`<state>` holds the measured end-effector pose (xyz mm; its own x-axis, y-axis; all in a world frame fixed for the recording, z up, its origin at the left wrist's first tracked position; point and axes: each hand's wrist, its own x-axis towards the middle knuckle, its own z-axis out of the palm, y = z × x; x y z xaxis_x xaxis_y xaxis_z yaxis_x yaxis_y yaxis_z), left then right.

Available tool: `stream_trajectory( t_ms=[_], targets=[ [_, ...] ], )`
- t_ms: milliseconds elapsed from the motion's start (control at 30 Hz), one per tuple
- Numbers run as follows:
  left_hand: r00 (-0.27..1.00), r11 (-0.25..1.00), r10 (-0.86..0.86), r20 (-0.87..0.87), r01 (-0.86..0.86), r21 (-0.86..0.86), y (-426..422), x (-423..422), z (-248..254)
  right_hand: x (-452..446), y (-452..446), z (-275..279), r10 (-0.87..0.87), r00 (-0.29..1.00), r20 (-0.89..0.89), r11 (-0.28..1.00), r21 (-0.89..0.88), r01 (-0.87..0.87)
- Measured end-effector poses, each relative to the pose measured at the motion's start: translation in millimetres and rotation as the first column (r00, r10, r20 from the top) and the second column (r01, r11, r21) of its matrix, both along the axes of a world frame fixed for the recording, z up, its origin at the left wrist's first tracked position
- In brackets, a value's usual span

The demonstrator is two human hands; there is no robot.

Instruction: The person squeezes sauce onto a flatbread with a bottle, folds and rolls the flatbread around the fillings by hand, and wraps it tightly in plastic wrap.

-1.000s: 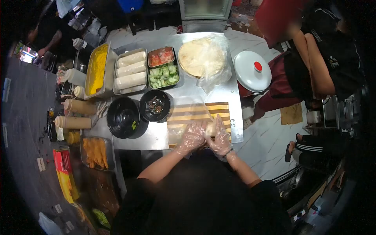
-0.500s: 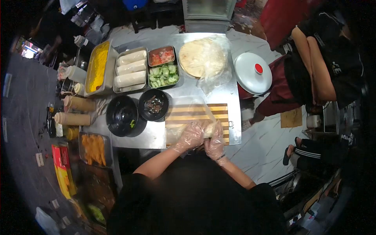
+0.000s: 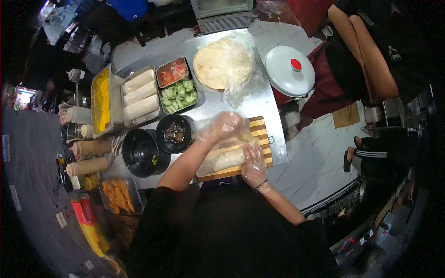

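A pale rolled wrap [image 3: 228,160] lies on the striped wooden board [image 3: 259,132], with clear film around it. My right hand [image 3: 254,167], in a clear plastic glove, holds the wrap's right end. Above the wrap, my left hand [image 3: 225,127], gloved too, is closed on the film near the board's upper edge. Beside the board stand a black bowl with dark bits [image 3: 174,134] and a larger black bowl [image 3: 140,153] holding a green scrap.
Flatbreads [image 3: 215,65] under plastic lie at the back. Trays of wrapped rolls [image 3: 140,94], cucumber [image 3: 178,96], tomato [image 3: 172,72] and yellow food [image 3: 102,102] stand left. A lidded pot [image 3: 289,72] and a person with crossed arms [image 3: 366,55] are right.
My left hand has moved up off the wrap, and more of the wrap shows. My right hand stays at its right end. The whole view has tilted and shifted.
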<state>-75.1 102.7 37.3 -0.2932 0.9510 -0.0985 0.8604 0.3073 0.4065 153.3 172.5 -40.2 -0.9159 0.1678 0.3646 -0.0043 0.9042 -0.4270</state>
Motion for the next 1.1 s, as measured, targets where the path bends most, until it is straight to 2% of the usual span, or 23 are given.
stream_trajectory(
  t_ms=[167, 233, 367, 433, 567, 633, 700, 767, 800, 833, 900, 933, 967, 1033, 1100],
  targets=[
    [0.996, 0.998, 0.037, 0.085, -0.041, 0.043, 5.5, -37.4, -47.9, -3.6, 3.9, 9.7, 0.002, 0.996, 0.094, 1.000, 0.017, -0.003],
    [0.981, 0.992, 0.108, 0.162, -0.117, 0.047, 5.7, -40.4, -58.7, -6.2, 5.4, 8.2, 0.020, 0.994, 0.111, 1.000, -0.012, -0.018],
    [0.978, 0.981, 0.186, 0.092, -0.180, -0.068, 11.4, -37.8, -61.1, -11.1, 10.2, 18.3, 0.051, 0.979, 0.199, 0.998, -0.035, -0.045],
    [0.972, 0.954, 0.160, 0.170, -0.197, 0.225, 8.0, -37.7, -79.1, -15.5, 12.7, 24.7, 0.098, 0.963, 0.252, 0.994, -0.076, -0.081],
    [0.990, 0.956, 0.123, 0.073, -0.137, 0.258, 10.5, -42.6, -100.6, -23.0, 17.5, 36.3, 0.187, 0.957, 0.223, 0.979, -0.117, -0.164],
    [0.995, 0.965, 0.066, 0.074, -0.082, 0.249, 10.7, -42.4, -93.4, -24.7, 16.7, 39.3, 0.205, 0.899, 0.387, 0.978, -0.048, -0.202],
    [0.992, 0.972, 0.109, 0.056, -0.118, 0.202, 12.3, -39.7, -77.7, -26.8, 19.3, 33.7, 0.217, 0.895, 0.389, 0.975, -0.035, -0.221],
    [0.986, 0.975, 0.163, 0.035, -0.166, 0.144, -2.5, -34.2, -36.5, -26.5, 21.3, 29.6, 0.244, 0.889, 0.389, 0.967, -0.032, -0.252],
    [0.965, 0.899, 0.242, 0.104, -0.263, 0.351, -20.2, -25.5, -2.4, -26.1, 21.2, 28.1, 0.230, 0.888, 0.399, 0.968, 0.002, -0.252],
    [0.938, 0.771, 0.298, 0.176, -0.345, 0.536, -39.1, -14.4, 17.5, -27.4, 21.6, 26.9, 0.212, 0.890, 0.403, 0.968, 0.037, -0.247],
    [0.664, 0.461, 0.567, 0.487, -0.746, 0.480, -92.3, 34.9, 12.5, -28.7, 23.5, 27.6, 0.247, 0.905, 0.346, 0.963, 0.013, -0.268],
    [0.422, 0.183, 0.485, 0.766, -0.906, 0.383, -112.7, 70.9, 4.0, -28.4, 23.7, 27.5, 0.248, 0.920, 0.303, 0.965, 0.005, -0.262],
    [0.307, 0.138, 0.524, 0.795, -0.951, 0.276, -136.8, 99.1, 3.3, -28.0, 23.0, 27.9, 0.246, 0.933, 0.263, 0.967, -0.004, -0.253],
    [-0.034, -0.081, 0.548, 0.835, -0.997, 0.012, -164.9, 162.9, -10.9, -27.1, 21.7, 30.5, 0.241, 0.931, 0.274, 0.969, -0.024, -0.244],
    [0.211, 0.214, 0.715, 0.667, -0.974, 0.080, -180.7, 211.2, -42.8, -27.2, 23.4, 29.0, 0.253, 0.932, 0.261, 0.966, -0.010, -0.259]
  ],
)
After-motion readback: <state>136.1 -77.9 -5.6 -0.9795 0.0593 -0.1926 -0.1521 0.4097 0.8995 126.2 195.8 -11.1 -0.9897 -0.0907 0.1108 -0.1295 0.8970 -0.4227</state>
